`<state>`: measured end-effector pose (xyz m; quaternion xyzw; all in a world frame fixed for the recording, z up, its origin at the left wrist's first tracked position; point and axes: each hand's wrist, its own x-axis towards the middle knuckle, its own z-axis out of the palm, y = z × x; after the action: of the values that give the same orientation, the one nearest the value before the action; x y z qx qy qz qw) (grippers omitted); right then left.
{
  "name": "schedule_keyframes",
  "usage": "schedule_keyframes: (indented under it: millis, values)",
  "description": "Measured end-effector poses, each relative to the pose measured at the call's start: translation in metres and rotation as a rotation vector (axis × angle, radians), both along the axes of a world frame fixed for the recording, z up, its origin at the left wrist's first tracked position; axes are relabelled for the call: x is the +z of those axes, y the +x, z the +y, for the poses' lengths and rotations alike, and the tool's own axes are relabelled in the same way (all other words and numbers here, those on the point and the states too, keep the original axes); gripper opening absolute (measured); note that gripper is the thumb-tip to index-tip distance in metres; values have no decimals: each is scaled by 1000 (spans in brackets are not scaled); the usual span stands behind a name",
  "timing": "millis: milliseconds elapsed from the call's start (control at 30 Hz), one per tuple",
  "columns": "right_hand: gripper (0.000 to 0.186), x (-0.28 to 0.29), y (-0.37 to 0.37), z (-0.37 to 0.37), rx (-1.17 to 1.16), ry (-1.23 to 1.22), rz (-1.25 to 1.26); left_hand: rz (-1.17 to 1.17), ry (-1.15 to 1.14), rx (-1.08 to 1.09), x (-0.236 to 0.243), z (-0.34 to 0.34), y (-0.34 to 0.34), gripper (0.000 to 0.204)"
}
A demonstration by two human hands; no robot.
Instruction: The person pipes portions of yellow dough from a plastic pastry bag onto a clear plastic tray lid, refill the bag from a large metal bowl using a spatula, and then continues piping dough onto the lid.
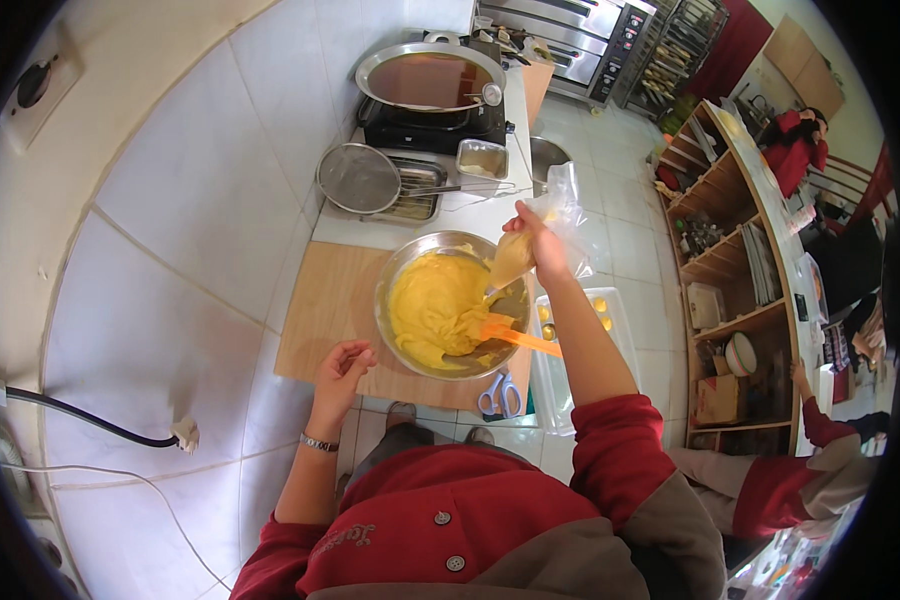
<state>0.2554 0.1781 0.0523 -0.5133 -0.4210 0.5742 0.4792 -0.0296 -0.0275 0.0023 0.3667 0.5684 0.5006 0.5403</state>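
Observation:
A steel mixing bowl point(383, 290) with thick yellow batter point(430, 300) stands on a wooden board point(315, 310). My right hand point(540, 243) is closed round a clear piping bag point(511, 262) partly filled with pale yellow batter. The bag's tip points down over the bowl's right side, and its loose top sticks out past my fist. An orange spatula point(520, 338) leans in the batter, its handle over the bowl's rim. Left of the bowl, my left hand point(345, 370) hovers with nothing in it, fingers loosely curled and apart. Scissors point(500, 396) with blue-grey handles lie at the board's front edge.
Beyond the bowl, a strainer point(358, 178) rests on a metal tray, beside a small square tin point(482, 158). A wide pan of brown liquid point(430, 80) sits on a black stove point(435, 128). At right, a white tray point(620, 325) holds yellow pieces. Other people are near the shelves point(735, 310).

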Motion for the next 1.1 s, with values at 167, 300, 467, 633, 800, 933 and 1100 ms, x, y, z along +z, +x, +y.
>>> schedule_keyframes:
  millis: [167,300,467,633,800,933,1100]
  values:
    - [27,17,0,-14,-78,-27,221,14,13,-33,2,4,6,24]
    - [28,14,-3,-25,-129,-45,438,-4,38,-80,10,12,16,23]
    - [31,-13,-15,-37,-37,47,5,-29,76,-119,19,29,31,21]
    - [32,4,-39,-66,112,113,-278,-39,136,-102,13,31,36,20]
    - [32,32,-52,-73,10,94,-345,-33,95,-91,11,23,33,19]
    - [30,11,-49,-50,-33,133,-332,-51,80,-63,8,19,28,19]
    - [18,-53,-2,18,-182,67,-358,-78,80,-55,7,19,30,18]
